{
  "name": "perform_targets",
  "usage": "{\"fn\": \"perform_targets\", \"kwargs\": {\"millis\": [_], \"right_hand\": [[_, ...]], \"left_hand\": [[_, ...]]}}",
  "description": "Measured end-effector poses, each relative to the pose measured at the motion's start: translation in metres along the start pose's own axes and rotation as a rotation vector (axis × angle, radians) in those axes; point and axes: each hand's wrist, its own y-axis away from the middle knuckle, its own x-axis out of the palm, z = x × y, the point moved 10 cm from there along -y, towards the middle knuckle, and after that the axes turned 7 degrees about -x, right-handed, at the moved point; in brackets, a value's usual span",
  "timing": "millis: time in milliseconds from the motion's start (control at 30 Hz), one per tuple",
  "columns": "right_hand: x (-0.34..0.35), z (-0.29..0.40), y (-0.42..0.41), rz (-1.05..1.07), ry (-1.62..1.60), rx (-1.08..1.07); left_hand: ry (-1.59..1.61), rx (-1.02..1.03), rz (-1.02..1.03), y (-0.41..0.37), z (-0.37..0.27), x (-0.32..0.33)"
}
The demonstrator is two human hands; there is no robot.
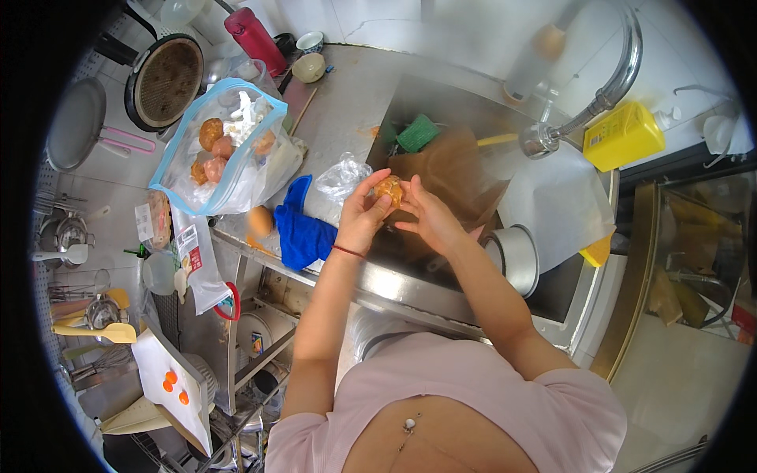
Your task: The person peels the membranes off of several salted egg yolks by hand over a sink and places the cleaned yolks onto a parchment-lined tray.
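Over the front edge of a steel sink (550, 301), my left hand (364, 216) pinches a small orange-brown, egg-like ball (388, 190) between thumb and fingers. Its surface looks wet and mottled. My right hand (434, 219) is close against the ball's right side, fingers spread; whether they press on it is hard to see. Left of my hands lie a crumpled clear plastic bag (344, 176), a blue cloth (301, 233) and a brown egg (259, 222). A blue-rimmed zip bag (251, 192) holds several similar balls (211, 134) and crumpled white material (245, 118).
In the sink are brown paper (443, 159), a green scouring pad (417, 133) and a round metal tin (520, 260). A faucet (615, 88) arches over its right side, beside a yellow bottle (624, 136). A tray (155, 360) with three orange rounds stands lower left.
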Motion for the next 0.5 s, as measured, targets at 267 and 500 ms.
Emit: {"fn": "perform_targets", "kwargs": {"millis": [267,500], "right_hand": [[0.004,-0.024,-0.013,-0.023,-0.277,0.042],[-0.02,-0.031,-0.011,-0.115,-0.387,0.075]], "left_hand": [[-0.391,0.02,-0.077,-0.001,-0.006,-0.01],[-0.99,0.424,-0.195,0.017,-0.05,0.013]]}}
